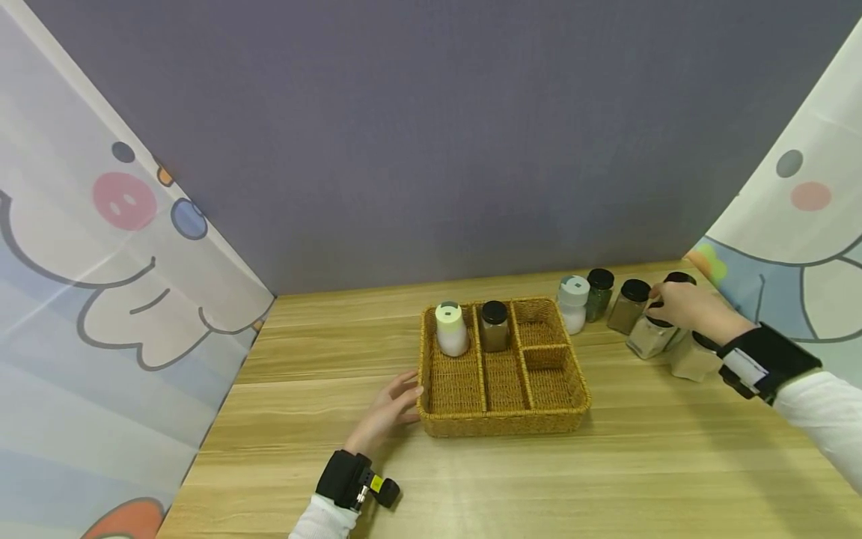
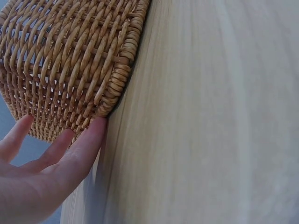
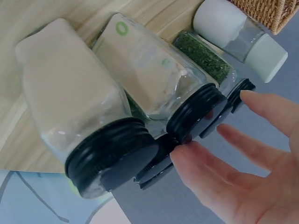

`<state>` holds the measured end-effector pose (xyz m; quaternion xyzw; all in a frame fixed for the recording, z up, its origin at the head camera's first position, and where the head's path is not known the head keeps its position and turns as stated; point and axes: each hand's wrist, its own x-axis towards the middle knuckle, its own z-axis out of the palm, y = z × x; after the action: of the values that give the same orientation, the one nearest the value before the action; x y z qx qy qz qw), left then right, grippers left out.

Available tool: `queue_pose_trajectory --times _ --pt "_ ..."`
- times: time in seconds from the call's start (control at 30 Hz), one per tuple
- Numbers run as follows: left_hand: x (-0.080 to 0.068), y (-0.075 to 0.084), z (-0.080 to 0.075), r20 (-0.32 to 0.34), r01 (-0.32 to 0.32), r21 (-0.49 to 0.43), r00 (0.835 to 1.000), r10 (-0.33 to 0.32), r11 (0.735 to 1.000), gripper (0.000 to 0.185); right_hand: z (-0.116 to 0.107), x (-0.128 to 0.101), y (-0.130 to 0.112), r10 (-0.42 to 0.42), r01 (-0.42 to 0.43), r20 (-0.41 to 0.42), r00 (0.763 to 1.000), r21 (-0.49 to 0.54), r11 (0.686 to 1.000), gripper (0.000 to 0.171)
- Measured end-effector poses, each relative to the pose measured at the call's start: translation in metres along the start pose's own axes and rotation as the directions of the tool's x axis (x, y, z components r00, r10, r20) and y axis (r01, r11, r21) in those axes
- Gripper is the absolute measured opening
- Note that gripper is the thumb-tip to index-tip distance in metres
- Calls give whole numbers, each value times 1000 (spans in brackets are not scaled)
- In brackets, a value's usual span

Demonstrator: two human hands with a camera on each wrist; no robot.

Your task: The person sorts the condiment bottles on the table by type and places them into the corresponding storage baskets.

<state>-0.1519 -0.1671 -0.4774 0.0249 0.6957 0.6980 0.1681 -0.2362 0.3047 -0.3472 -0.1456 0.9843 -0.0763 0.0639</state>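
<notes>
A woven basket [image 1: 505,425] with compartments stands on the table. Outstretched fingers of my left hand [image 1: 389,404] touch its left side near the front corner; the left wrist view shows the fingertips against the wicker [image 2: 70,70]. Inside are a white shaker bottle [image 1: 453,335] in the left compartment and a black-lidded spice jar [image 1: 494,335] in the middle one. My right hand [image 1: 690,305] reaches over black-lidded jars at the right. Its fingers are spread near the lid of a pale powder jar [image 3: 145,70], beside another pale jar [image 3: 70,88]; no firm hold shows.
Right of the basket stand a white-capped shaker [image 1: 573,305], a green herb jar [image 1: 598,301] and a brown spice jar [image 1: 626,311]. Another black lid [image 1: 680,278] shows behind my right hand. A grey panel [image 1: 471,150] rises behind the table, with printed curtains at both sides.
</notes>
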Motion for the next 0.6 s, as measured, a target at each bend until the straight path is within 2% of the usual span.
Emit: queue_pose_trajectory --times 0.3,0.6 --pt "-2 2 2 6 0 -29 1000 0 1000 62 5 1 2 9 -9 5 1000 30 1000 37" --pt "0 1 1 -3 4 -20 1000 -4 1000 62 12 3 4 31 -34 38 999 61 998 40"
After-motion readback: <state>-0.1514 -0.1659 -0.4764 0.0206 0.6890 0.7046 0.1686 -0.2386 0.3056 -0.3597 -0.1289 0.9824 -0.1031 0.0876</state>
